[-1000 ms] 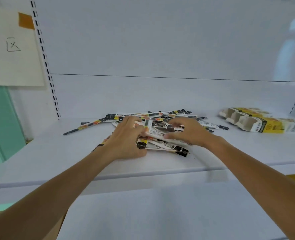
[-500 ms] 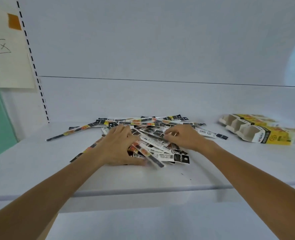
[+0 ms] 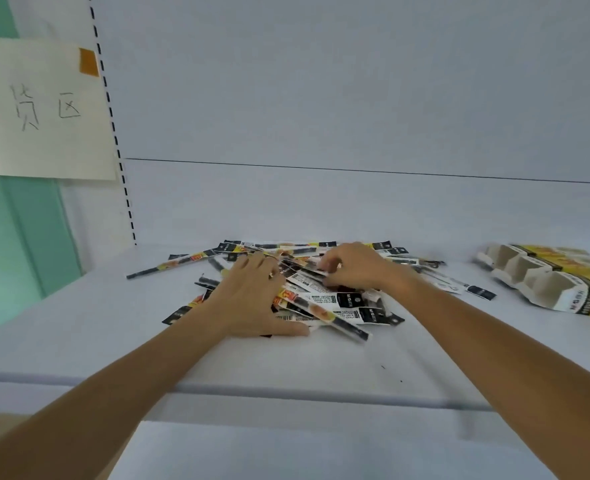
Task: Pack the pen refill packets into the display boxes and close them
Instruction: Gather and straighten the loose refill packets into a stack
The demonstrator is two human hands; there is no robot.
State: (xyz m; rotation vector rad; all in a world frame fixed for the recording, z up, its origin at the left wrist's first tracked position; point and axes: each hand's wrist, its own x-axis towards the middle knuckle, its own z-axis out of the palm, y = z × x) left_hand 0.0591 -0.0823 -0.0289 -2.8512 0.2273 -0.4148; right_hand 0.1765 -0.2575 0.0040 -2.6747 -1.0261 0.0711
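A loose heap of pen refill packets (image 3: 335,303), black, white and yellow, lies in the middle of the white shelf (image 3: 89,323). My left hand (image 3: 252,296) lies flat on the left side of the heap, fingers spread over the packets. My right hand (image 3: 352,268) sits on the far side of the heap with its fingers curled down onto several packets. Whether they pinch one is unclear. Yellow and white display boxes (image 3: 549,282) lie on their sides at the right of the shelf, open ends facing me, away from both hands.
A paper sign (image 3: 40,112) with handwriting is taped to the slotted upright at the left. One stray packet (image 3: 169,265) sticks out left of the heap. The shelf's front lip (image 3: 286,393) runs below my forearms, with another shelf beneath.
Both hands stayed on the heap and shifted a little. The packets under them have slid and spread toward the front. The camera has turned left, so the sign shows more fully.
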